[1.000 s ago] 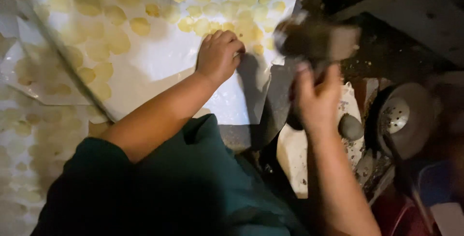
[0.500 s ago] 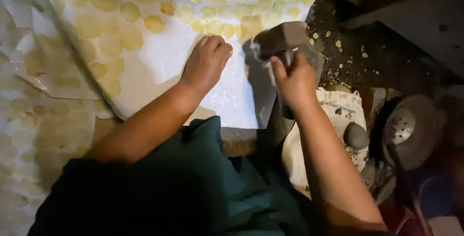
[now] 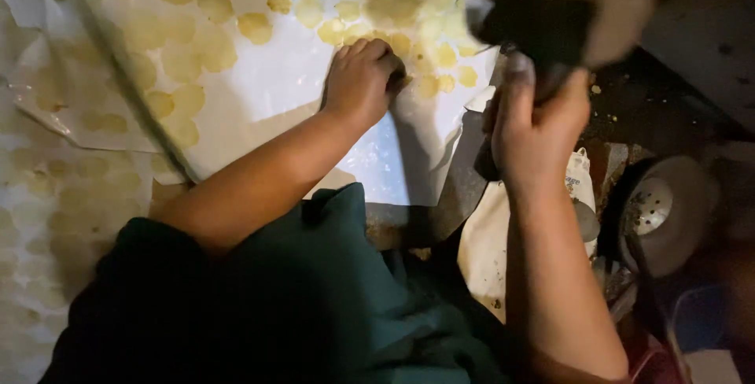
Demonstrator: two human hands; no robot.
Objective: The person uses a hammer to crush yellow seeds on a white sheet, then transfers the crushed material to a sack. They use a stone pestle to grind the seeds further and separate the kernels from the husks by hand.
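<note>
Head view. The left hand [image 3: 360, 79] is pressing knuckles-up on a white plastic sheet [image 3: 275, 77], with its fingers curled together against the sheet near the sheet's right edge; whether anything is pinched beneath them cannot be told. The sheet is carrying many pale yellow round slices [image 3: 255, 26], spread in rows toward its far edge and far-right corner. The right hand [image 3: 535, 124] is hovering just past the sheet's right edge, its fingers wrapping tight around the lower end of a dark, blurred tool [image 3: 550, 26]. The tool's long axis is running roughly left to right, with a pale end pointing right and a lighter rim facing left toward the slices; its exact form is too blurred to tell. A green garment [image 3: 314, 305] is covering the near foreground. To the right, a white cloth bag [image 3: 491, 250] is lying beside a round metal strainer [image 3: 657, 211], well apart from the sheet.
</note>
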